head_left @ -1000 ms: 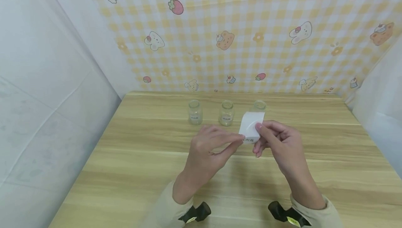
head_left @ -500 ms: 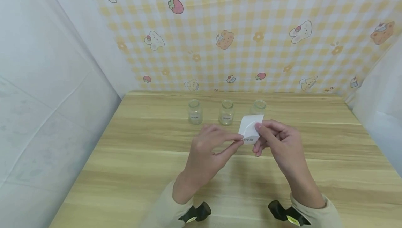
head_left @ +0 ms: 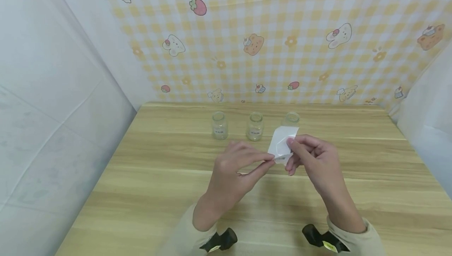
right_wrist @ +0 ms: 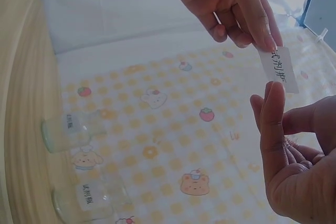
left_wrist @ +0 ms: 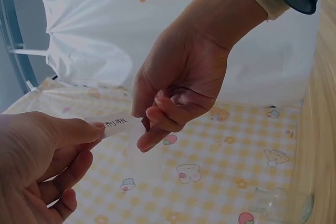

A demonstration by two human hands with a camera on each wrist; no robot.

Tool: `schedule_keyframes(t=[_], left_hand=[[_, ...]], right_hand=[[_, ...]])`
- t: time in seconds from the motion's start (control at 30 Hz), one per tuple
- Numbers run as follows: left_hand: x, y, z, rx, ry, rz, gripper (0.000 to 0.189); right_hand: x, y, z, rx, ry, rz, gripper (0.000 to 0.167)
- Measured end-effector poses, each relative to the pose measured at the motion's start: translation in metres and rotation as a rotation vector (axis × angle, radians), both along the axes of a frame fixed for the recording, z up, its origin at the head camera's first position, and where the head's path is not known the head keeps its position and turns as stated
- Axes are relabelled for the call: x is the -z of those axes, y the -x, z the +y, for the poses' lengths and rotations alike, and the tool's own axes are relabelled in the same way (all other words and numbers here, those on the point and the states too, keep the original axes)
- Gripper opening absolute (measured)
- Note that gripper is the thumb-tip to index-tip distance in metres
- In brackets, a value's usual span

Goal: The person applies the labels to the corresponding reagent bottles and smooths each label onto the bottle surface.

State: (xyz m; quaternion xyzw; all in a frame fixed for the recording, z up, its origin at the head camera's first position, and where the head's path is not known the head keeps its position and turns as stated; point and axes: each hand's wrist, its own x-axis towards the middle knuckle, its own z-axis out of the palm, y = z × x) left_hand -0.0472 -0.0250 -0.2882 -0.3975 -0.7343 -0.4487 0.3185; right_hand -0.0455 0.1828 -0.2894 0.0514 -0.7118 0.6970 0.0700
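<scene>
Between my two hands is a white sticker label point(left_wrist: 116, 123) with dark printed characters, on a white backing sheet point(head_left: 281, 139). My left hand point(head_left: 234, 167) pinches the label's left end between thumb and index finger. With thumb and fingers, my right hand point(head_left: 318, 162) grips the right side of the backing sheet. The label's lower strip bends away from the sheet in the head view. Behind stand three clear glass jars without lids: a left jar point(head_left: 219, 126) and a middle jar point(head_left: 255, 126), both labelled, and a right jar point(head_left: 292, 118) partly hidden by the sheet.
All the jars stand upright in a row toward the back of the wooden table point(head_left: 152, 162). A yellow checked cloth point(head_left: 212, 52) with cartoon prints hangs behind it. White sheeting point(head_left: 63, 111) encloses the sides. Black wrist cameras point(head_left: 220, 239) sit on both sleeves.
The printed strip has bent further and now shows less of its text in the head view. The backing sheet tilted slightly down, then up again. Both hands stay nearly in place.
</scene>
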Motion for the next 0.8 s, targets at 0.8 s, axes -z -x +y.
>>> schedule_keyframes(t=[0.8], left_hand=[[0.000, 0.001, -0.002, 0.046, -0.028, -0.056, 0.016]], right_hand=[[0.061, 0.008, -0.030, -1.061, -0.775, -0.101, 0.041]])
